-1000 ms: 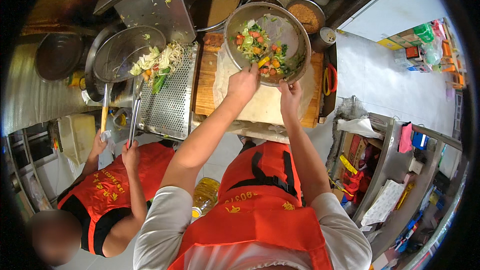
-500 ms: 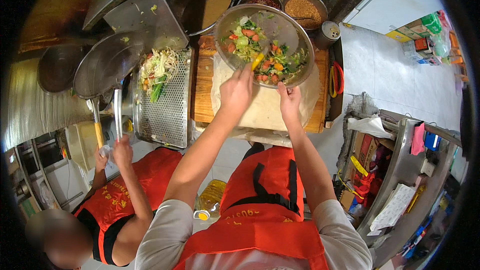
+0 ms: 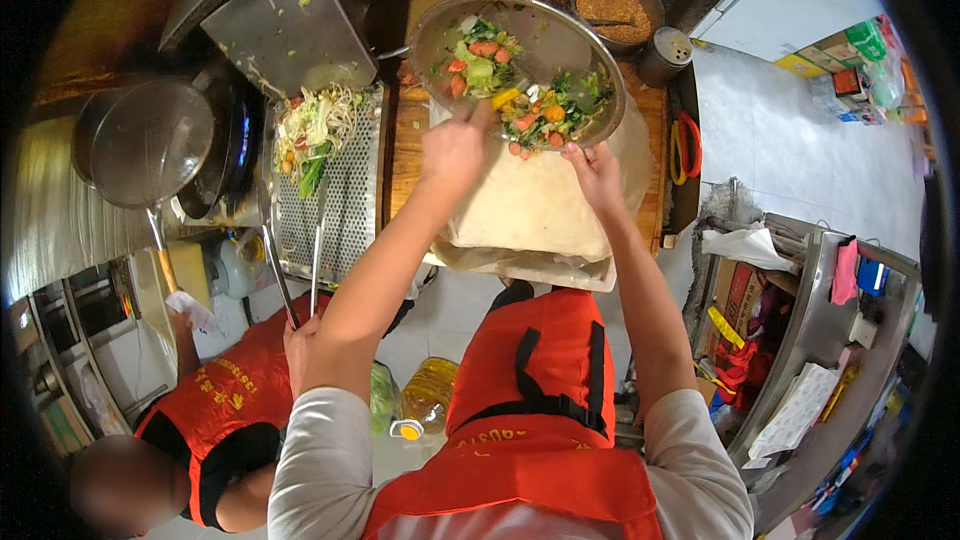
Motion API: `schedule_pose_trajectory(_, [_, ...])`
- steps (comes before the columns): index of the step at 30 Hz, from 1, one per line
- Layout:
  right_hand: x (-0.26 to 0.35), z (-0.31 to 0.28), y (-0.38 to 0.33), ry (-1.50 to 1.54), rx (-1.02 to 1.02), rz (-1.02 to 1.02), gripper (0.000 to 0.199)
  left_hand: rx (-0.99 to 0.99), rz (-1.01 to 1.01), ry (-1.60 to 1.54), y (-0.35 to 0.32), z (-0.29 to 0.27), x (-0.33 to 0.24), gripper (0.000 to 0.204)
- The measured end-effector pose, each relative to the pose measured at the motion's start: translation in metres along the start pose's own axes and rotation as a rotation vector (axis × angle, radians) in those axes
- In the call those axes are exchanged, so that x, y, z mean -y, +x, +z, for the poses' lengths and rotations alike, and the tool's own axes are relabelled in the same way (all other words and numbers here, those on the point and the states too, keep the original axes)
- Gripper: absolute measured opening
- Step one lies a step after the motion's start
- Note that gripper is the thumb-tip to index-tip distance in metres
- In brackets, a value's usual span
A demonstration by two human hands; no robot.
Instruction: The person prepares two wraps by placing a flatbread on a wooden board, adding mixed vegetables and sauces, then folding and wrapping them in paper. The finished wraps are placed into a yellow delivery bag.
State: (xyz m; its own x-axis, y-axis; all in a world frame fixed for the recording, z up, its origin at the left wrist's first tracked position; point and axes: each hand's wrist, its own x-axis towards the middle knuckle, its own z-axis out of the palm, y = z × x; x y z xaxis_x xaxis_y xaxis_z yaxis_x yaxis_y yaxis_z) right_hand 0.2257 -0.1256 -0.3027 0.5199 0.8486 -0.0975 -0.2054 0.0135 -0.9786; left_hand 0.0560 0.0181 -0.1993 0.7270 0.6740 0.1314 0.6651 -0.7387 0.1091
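Note:
A large steel bowl (image 3: 565, 22) is tilted above a stack of pale, thin flatbread sheets (image 3: 530, 215). Inside it lie chopped greens (image 3: 580, 100) and orange-pink sausage pieces (image 3: 483, 48), split into two heaps; a few pieces sit right at the near rim. My right hand (image 3: 597, 178) grips that rim at its near right side, thumb on top. My left hand (image 3: 455, 152) reaches over the bowl's near left edge, closed around a tool with a yellow part (image 3: 505, 98); its working end is hidden in the food, so its kind is unclear.
The sheets rest on a wooden board (image 3: 408, 180). To the left, a perforated steel tray (image 3: 350, 225) bears noodles and vegetables (image 3: 322, 130). A co-worker at lower left holds tongs (image 3: 318, 240) and a strainer (image 3: 155, 145). Behind stand a seasoning bowl (image 3: 615, 10) and a shaker (image 3: 665, 55).
The bowl has tipped nearer me and shifted slightly left and up, with my left hand moving along. The co-worker's strainer has swung left, and their tongs have come down beside the tray.

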Motion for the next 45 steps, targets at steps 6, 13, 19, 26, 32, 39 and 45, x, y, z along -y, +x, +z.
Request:
schedule_pose_trajectory(6, [0.001,-0.012,-0.002,-0.038,0.013,0.089,0.024,-0.092,0.054,-0.169,-0.027,0.010,-0.011,0.033])
schedule_pose_trajectory(13, [0.008,-0.006,-0.004,-0.055,-0.001,0.038,0.024,-0.125,0.220,-0.152,0.018,0.010,-0.016,0.032])
schedule_pose_trajectory(19, [-0.004,-0.014,-0.002,-0.049,-0.020,0.039,0.026,-0.032,0.081,-0.255,-0.016,-0.003,-0.009,0.031])
schedule_pose_trajectory(26, [0.009,-0.003,-0.007,-0.046,-0.035,0.030,0.027,-0.044,-0.034,-0.095,0.009,0.001,0.007,0.025])
schedule_pose_trajectory(32, [0.001,-0.008,-0.007,-0.046,-0.034,0.009,0.027,-0.007,0.107,-0.064,-0.007,0.010,-0.002,0.027])
schedule_pose_trajectory(39, [0.011,-0.003,-0.009,-0.059,-0.063,0.058,0.029,-0.112,0.119,-0.124,-0.001,-0.005,-0.019,0.027])
schedule_pose_trajectory(45, [0.009,-0.006,-0.011,-0.133,-0.034,0.012,0.027,0.160,0.045,-0.047,0.012,0.002,-0.012,0.031])
